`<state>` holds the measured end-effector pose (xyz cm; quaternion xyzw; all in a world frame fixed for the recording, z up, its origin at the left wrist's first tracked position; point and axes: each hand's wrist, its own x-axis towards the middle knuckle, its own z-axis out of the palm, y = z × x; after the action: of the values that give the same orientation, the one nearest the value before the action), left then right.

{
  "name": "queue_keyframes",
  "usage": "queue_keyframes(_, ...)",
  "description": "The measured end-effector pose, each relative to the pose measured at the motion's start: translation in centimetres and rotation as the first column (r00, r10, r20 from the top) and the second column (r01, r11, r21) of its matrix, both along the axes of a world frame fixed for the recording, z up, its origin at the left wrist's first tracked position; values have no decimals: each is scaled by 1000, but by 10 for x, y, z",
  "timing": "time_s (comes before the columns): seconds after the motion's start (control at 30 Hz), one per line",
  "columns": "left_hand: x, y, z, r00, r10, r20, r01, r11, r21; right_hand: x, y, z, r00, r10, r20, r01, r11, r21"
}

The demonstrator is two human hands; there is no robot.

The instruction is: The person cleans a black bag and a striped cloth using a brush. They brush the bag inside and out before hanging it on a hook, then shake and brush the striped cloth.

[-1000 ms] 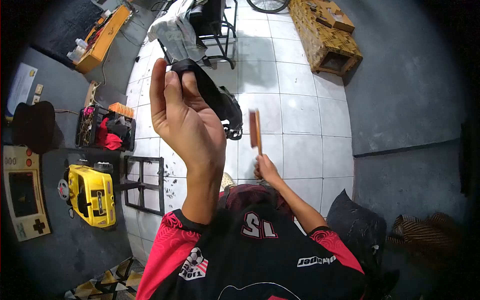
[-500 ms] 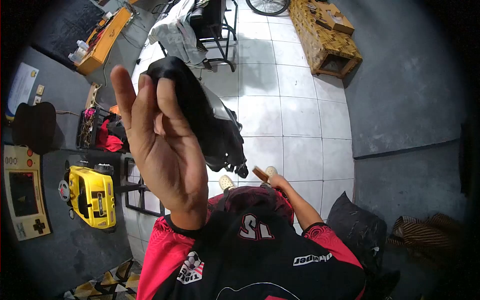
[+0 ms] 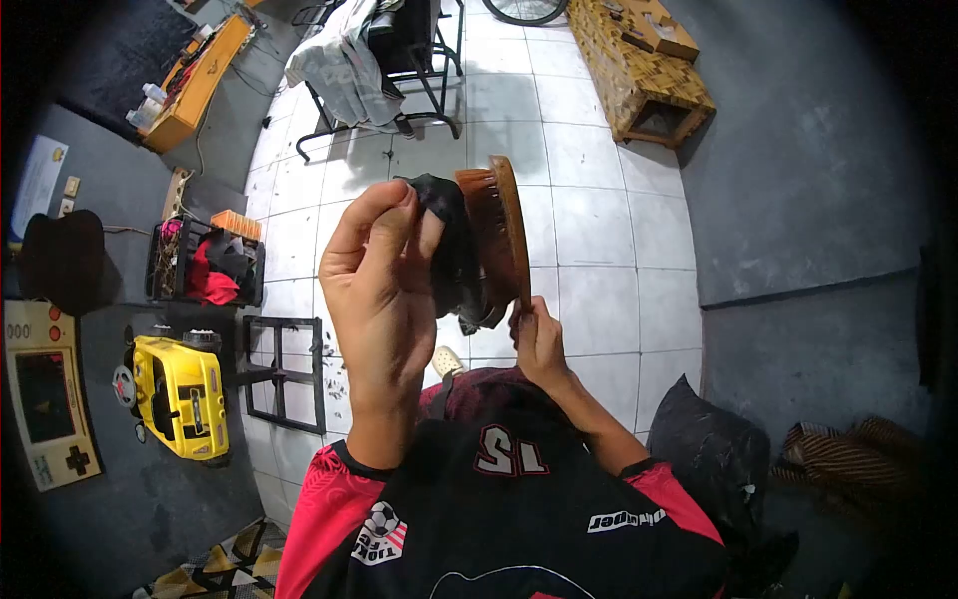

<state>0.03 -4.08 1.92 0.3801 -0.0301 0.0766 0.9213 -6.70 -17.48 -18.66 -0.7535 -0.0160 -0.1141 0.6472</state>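
My left hand (image 3: pixel 379 270) is raised in front of my chest, its fingers pinched on a bunched, shiny black cloth (image 3: pixel 454 260) that hangs down beside the palm. In my right hand (image 3: pixel 541 347) is a wooden-handled brush (image 3: pixel 511 225), held upright by its lower end. Its brown bristles face left, toward the cloth, and seem to touch or nearly touch it. The cloth's lower end gathers near the brush's bristles, above the floor.
Across the tiled floor stands a folding chair (image 3: pixel 439 80) draped with a pale cloth (image 3: pixel 344 65). A woven bench (image 3: pixel 639 80) lines the right wall. On the left are a black crate (image 3: pixel 155 265), a black frame (image 3: pixel 282 374) and a yellow toy car (image 3: pixel 180 394). Dark clippings (image 3: pixel 334 374) dot the tiles.
The brush has come up from beside my leg to the cloth. My left hand has moved right and lower, and the cloth now hangs in a smaller bunch.
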Motion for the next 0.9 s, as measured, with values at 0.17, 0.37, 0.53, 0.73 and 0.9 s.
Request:
queue_keyframes(0.17, -1, 16, 10, 988, -82, 127, 83, 997, -3, -14, -43, -186, 824, -313, -472, -13, 823, -569)
queue_keyframes(0.37, 3, 22, 13, 987, -92, 135, 69, 984, 164, -51, -89, -259, 599, -201, -775, -334, 817, -471)
queue_keyframes(0.53, 13, 19, -21, 997, -63, 35, 55, 978, 202, -10, -36, -55, 833, 27, -553, 86, 981, 176)
queue_keyframes(0.73, 3, 10, -25, 999, -5, 48, -12, 942, 337, -8, 5, 38, 989, 142, -47, -134, 980, 148)
queue_keyframes(0.9, -3, 20, -6, 994, -8, 112, -28, 950, 310, 10, -18, -97, 892, -175, -416, -14, 910, -413)
